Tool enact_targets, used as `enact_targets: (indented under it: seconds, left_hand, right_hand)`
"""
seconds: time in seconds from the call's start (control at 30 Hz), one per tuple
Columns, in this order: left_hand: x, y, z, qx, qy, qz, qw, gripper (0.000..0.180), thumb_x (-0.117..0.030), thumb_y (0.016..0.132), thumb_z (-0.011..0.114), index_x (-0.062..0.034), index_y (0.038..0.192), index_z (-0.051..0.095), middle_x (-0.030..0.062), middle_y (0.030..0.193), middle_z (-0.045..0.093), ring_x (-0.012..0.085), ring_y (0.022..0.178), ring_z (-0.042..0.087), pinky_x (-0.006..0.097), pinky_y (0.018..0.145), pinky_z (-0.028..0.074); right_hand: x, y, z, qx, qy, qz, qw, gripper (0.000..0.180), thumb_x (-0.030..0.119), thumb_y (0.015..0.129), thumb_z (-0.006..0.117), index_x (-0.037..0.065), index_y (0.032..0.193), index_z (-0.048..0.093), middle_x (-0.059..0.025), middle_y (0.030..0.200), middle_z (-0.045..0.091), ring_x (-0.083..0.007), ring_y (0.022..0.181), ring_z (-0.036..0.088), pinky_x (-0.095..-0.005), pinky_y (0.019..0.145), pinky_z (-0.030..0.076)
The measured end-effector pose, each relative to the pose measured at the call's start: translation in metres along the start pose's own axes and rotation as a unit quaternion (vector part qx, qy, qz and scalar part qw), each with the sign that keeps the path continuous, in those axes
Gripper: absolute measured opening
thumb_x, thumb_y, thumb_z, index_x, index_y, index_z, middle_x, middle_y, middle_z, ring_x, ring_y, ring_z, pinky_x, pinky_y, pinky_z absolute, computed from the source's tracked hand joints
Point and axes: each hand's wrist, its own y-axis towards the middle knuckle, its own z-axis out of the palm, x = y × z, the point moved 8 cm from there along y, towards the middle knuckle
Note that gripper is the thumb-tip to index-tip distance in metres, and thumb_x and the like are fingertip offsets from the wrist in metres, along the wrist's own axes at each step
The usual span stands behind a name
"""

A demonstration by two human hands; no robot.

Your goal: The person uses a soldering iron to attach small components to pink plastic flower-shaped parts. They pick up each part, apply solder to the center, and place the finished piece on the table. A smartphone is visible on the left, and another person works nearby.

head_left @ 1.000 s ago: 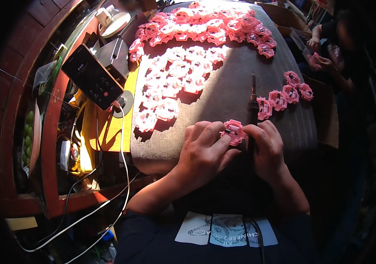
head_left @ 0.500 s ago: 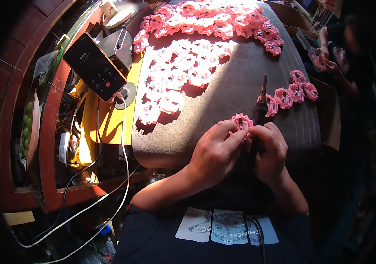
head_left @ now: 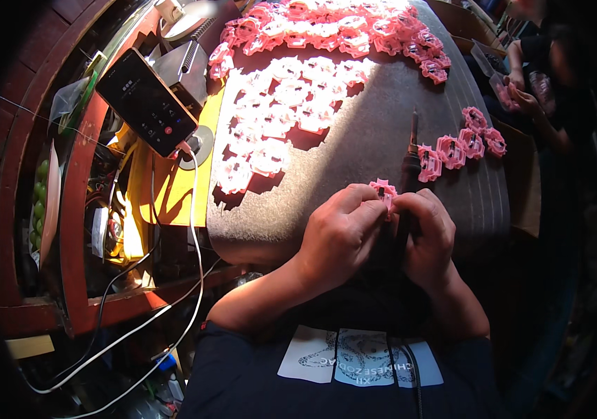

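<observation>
My left hand (head_left: 344, 227) is closed, thumb and fingers pinching a small pink plastic part (head_left: 383, 188) with a dark piece in its middle. My right hand (head_left: 427, 230) is closed too, its thumb and forefinger meeting the part's right side. Through that same hand runs a soldering iron (head_left: 411, 162), dark-handled, with its thin tip pointing away from me over the table. Just right of the iron lies a short group of similar pink parts (head_left: 450, 151). The fingers cover the lower side of the held part.
Many pink parts (head_left: 293, 91) lie in rows on the grey table (head_left: 354, 153), more at its far edge. At the left, a phone (head_left: 148, 103) with a white cable (head_left: 199, 244) leans by a metal box (head_left: 181, 73). Another person's hands (head_left: 522, 98) work at the far right.
The held pink part has turned and tilted slightly between my fingers. Both hands and the soldering iron stay in nearly the same place; the whole view has shifted a little.
</observation>
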Motion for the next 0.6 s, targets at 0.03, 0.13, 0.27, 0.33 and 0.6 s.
enact_targets:
  seconds: [0.03,0.13,0.27,0.33,0.6]
  left_hand:
    - [-0.0008,0.0002,0.0001,-0.003,0.003,0.004,1.000,0.019,0.003,0.090,0.076,0.0000,0.109,0.073,0.0153,0.106,0.069,0.0339,0.095,0.072,0.041,0.081,0.059]
    - [-0.0022,-0.0003,0.0007,-0.004,0.011,0.007,1.000,0.020,0.003,0.090,0.075,0.0000,0.109,0.073,0.0155,0.107,0.069,0.0342,0.095,0.072,0.041,0.081,0.059]
    - [-0.0015,-0.0001,0.0007,0.008,0.013,0.002,1.000,0.021,0.003,0.090,0.075,-0.0001,0.110,0.072,0.0154,0.107,0.068,0.0344,0.095,0.072,0.041,0.081,0.059]
    - [-0.0014,0.0006,0.0004,0.010,0.013,0.004,1.000,0.021,0.003,0.090,0.075,0.0000,0.111,0.072,0.0153,0.107,0.068,0.0345,0.095,0.072,0.041,0.081,0.059]
    - [-0.0034,0.0009,0.0015,0.000,0.033,0.020,0.999,0.022,0.004,0.090,0.075,0.0004,0.111,0.072,0.0158,0.107,0.068,0.0354,0.094,0.072,0.042,0.080,0.059]
  right_hand:
    - [-0.0006,-0.0001,0.0000,-0.002,0.007,0.000,1.000,0.035,-0.005,0.083,0.074,0.003,0.116,0.066,-0.0146,0.095,0.070,-0.0331,0.077,0.065,-0.0417,0.070,0.053]
    - [-0.0018,-0.0005,0.0007,-0.004,0.020,0.003,1.000,0.034,-0.005,0.084,0.074,0.003,0.116,0.066,-0.0143,0.095,0.070,-0.0330,0.077,0.066,-0.0416,0.070,0.053]
    - [-0.0027,-0.0007,0.0006,0.000,0.022,0.009,1.000,0.033,-0.004,0.084,0.075,0.003,0.115,0.066,-0.0141,0.096,0.071,-0.0326,0.079,0.067,-0.0410,0.071,0.054]
    - [-0.0031,-0.0009,0.0010,-0.002,0.025,0.008,1.000,0.033,-0.004,0.084,0.075,0.003,0.115,0.066,-0.0141,0.097,0.072,-0.0325,0.079,0.067,-0.0407,0.072,0.054]
    - [-0.0041,-0.0007,0.0010,-0.007,0.028,0.025,0.999,0.034,-0.006,0.084,0.074,0.002,0.116,0.066,-0.0136,0.098,0.071,-0.0322,0.079,0.068,-0.0407,0.072,0.054]
